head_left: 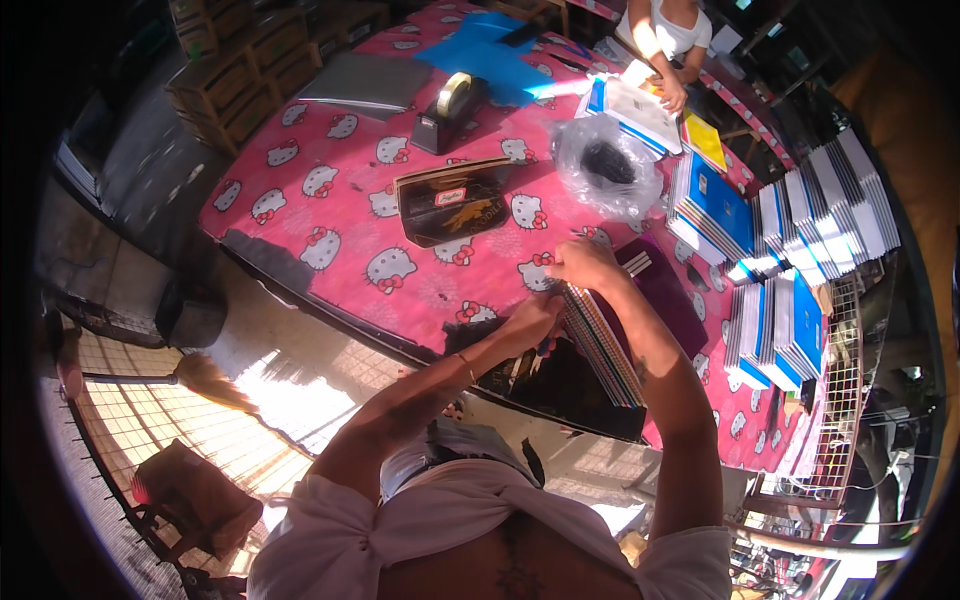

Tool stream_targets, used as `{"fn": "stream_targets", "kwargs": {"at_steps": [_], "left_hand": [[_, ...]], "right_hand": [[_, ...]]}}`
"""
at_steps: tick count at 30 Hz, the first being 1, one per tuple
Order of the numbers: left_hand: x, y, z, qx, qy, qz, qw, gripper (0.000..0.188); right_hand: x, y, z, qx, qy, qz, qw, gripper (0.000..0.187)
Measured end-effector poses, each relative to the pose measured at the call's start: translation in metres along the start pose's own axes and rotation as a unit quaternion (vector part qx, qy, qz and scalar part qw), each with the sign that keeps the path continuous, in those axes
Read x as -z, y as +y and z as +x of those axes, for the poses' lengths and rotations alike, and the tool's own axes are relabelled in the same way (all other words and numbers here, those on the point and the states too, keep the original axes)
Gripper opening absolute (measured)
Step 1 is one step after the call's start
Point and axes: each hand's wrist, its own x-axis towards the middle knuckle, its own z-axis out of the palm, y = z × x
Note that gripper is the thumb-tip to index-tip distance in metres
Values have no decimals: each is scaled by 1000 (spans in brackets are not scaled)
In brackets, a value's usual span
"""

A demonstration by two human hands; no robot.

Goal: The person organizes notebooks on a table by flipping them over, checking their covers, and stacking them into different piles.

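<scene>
My hands were working at the far end of the stack [604, 345] – bound edges up, it seemed – which lay at the table's [335, 255] near side, between a dark glossy cover [540, 382] and a purple sheet [672, 292]. My left hand [538, 320] was curled nearly closed beside that end, my right hand [586, 265] bent over it from beyond; how firmly either gripped the stack I could not tell, as my knuckles hid the fingertips. I judged the step to be handling or evening that end, and the next move to call for steady pressure there, keeping the edges aligned. Something bluish showed under my left hand – too small to make out. My right forearm cut off part of the stack's right side.
</scene>
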Motion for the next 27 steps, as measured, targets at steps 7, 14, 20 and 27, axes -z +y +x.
{"fn": "stream_targets", "kwargs": {"at_steps": [7,14,20,27], "left_hand": [[-1,-18,-16,-16,0,47,999,37],[3,-20,1,-27,13,81,996,42],[4,-25,5,-24,41,57,997,39],[0,-21,-12,-21,-3,52,998,34]], "right_hand": [[5,-8,-3,1,-15,6,1000,35],[-9,2,4,7,-2,-18,1000,32],[-6,-9,8,5,-8,-46,999,30],[-17,0,17,6,-2,-38,999,32]]}}
